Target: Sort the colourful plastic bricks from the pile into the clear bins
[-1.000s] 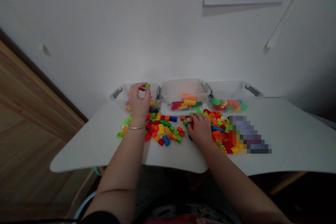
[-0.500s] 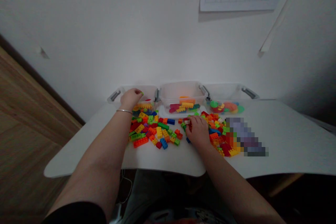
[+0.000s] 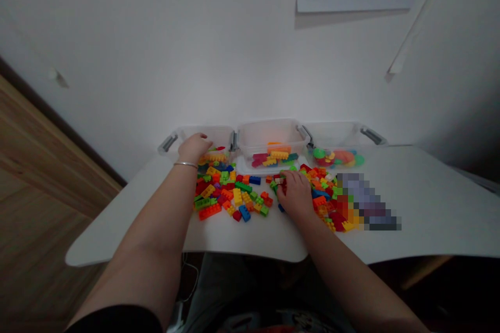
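Head view: left hand (image 3: 193, 149) over left bin (image 3: 223, 136), right hand (image 3: 297, 191) among bricks (image 3: 320, 201), both hands half-curled, any grip unclear.

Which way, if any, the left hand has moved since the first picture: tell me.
Yes: to the left, judged against the middle bin. The left hand is now farther from it, at the left bin.

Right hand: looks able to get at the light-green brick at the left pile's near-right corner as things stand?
Probably yes: between the right hand and the light-green brick a strip of white tabletop lies bare, and nothing visible covers the brick.
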`<action>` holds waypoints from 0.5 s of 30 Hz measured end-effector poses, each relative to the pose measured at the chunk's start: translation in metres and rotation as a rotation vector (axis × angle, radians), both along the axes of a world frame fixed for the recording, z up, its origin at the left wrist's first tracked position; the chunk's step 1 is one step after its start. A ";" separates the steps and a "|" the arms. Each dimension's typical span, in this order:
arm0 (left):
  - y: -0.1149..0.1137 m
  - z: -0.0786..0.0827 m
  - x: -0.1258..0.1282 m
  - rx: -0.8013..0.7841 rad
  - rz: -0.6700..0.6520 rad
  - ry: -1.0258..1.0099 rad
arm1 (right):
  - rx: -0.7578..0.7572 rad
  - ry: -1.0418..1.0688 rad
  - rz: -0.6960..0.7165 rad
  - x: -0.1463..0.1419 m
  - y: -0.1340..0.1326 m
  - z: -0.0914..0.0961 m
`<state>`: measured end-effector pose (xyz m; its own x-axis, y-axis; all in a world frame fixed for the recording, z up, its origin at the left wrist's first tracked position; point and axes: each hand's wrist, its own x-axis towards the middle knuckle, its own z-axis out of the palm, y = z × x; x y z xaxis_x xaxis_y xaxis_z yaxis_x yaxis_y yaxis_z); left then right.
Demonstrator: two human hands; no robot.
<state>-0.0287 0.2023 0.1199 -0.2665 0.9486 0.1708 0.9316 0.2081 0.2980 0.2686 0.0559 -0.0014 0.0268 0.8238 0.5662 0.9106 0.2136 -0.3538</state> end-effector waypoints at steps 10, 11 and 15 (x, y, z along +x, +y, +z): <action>-0.028 -0.006 0.025 0.583 -0.027 -0.240 | 0.028 0.096 -0.074 -0.002 0.002 -0.006; -0.033 -0.005 0.034 0.660 -0.047 -0.289 | 0.035 0.116 -0.072 -0.002 0.002 -0.007; -0.062 0.000 0.084 0.758 -0.396 -0.373 | 0.043 0.192 -0.060 -0.002 0.003 -0.007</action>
<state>0.0556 0.1401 0.1200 -0.1100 0.6527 0.7496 0.7097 -0.4764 0.5190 0.2665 0.0591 -0.0088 0.1863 0.7924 0.5809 0.8387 0.1797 -0.5141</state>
